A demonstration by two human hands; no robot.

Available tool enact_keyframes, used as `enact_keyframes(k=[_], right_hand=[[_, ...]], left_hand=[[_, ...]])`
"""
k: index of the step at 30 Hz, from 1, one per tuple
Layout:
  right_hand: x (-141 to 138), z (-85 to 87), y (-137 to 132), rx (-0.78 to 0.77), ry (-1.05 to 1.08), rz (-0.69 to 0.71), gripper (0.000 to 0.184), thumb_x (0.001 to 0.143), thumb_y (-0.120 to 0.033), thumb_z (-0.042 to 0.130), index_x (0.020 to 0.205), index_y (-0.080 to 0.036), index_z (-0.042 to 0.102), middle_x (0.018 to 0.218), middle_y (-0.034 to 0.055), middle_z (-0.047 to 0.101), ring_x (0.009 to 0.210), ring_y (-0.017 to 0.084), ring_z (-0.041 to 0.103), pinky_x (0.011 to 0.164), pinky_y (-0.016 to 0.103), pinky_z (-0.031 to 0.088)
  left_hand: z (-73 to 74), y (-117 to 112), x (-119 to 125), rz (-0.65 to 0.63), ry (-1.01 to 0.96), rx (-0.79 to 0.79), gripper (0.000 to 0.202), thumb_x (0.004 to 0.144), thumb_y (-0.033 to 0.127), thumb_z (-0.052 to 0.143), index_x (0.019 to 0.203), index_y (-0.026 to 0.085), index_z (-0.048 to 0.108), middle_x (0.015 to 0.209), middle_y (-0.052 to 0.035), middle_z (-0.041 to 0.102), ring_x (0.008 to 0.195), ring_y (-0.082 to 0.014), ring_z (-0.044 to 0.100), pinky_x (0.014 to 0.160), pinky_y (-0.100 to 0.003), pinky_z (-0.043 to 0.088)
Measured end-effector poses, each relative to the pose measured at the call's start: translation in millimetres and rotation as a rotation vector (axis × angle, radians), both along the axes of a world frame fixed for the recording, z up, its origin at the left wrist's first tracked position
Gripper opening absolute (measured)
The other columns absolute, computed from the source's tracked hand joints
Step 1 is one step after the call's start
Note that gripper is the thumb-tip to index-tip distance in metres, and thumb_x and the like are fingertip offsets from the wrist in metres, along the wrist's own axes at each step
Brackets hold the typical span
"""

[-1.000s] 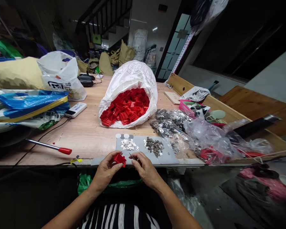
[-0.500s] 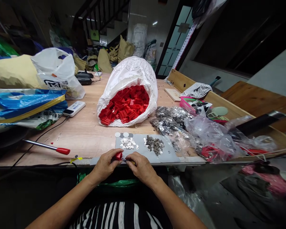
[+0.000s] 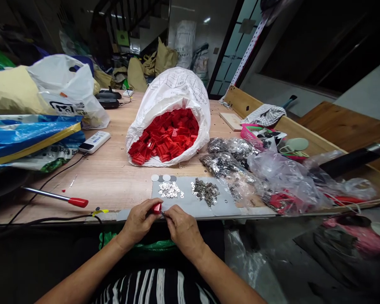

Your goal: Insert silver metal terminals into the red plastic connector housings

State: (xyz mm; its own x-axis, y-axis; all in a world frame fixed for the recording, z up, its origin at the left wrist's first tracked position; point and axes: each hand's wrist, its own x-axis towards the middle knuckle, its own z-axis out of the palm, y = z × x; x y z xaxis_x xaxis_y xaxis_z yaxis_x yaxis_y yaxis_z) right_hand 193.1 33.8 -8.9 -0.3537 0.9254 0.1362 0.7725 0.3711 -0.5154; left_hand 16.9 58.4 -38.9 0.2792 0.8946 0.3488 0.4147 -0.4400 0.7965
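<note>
The left hand (image 3: 138,223) has a closed grip on a small red plastic block (image 3: 156,207), held steady, while the right hand (image 3: 183,230) pinches a thin metal sliver (image 3: 162,214) close against it, just above the edge of the plywood surface (image 3: 114,185).

The red plastic part (image 3: 157,207) (mostly hidden).

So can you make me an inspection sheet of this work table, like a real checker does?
Surface: wooden table, worn, with small bits lying on it.
Job's things: red plastic part; white woven sack of red parts; grey sheet with silvery metal bits.
Clutter: white remote; red-handled screwdriver; clear bags.
Hands: left hand holds the red plastic part; right hand pinches a thin metal piece against it.
Cables: black cable across the table.
Surroundings: paper sacks, staircase.
</note>
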Motion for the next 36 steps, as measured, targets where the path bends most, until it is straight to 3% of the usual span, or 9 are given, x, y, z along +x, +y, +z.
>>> enact_keyframes(k=[5,12,30,36], right_hand=[[-8.3,-1.6,1.5,-0.015,0.015,-0.035,0.020,0.085,-0.007,0.050,0.096,-0.020,0.061,0.093,0.0032,0.061,0.083,0.016,0.060,0.073,0.024,0.046],[11.4,10.1,7.2,-0.079,0.183,-0.032,0.013,0.085,-0.011,0.056,0.090,-0.021,0.064,0.087,0.0010,0.061,0.080,0.014,0.059,0.074,0.024,0.046],[10.3,6.8,3.9,-0.080,0.079,0.011,0.014,0.087,-0.011,0.055,0.093,-0.020,0.063,0.092,0.0024,0.061,0.082,0.015,0.061,0.075,0.023,0.047],[-3.5,9.7,-3.8,-0.057,-0.065,-0.058,0.017,0.088,-0.010,0.050,0.093,-0.021,0.061,0.092,0.0029,0.061,0.082,0.017,0.061,0.071,0.025,0.046]], left_hand=[[-3.6,1.2,-1.4,0.002,-0.034,-0.027,0.034,0.080,0.017,0.062,0.114,0.021,0.059,0.105,-0.0049,0.069,0.094,-0.0188,0.065,0.084,-0.032,0.052],[-0.2,4.1,-8.9,-0.114,-0.049,-0.115,0.035,0.080,0.016,0.059,0.115,0.022,0.058,0.107,-0.0042,0.068,0.097,-0.0182,0.064,0.088,-0.033,0.050],[11.2,4.4,-9.8,-0.185,-0.017,-0.130,0.033,0.082,0.016,0.057,0.115,0.022,0.056,0.103,-0.0039,0.066,0.095,-0.0176,0.061,0.086,-0.034,0.048],[8.8,4.1,-7.4,-0.167,-0.022,-0.130,0.032,0.082,0.016,0.056,0.113,0.022,0.057,0.103,-0.0051,0.067,0.095,-0.0187,0.061,0.086,-0.035,0.048]])
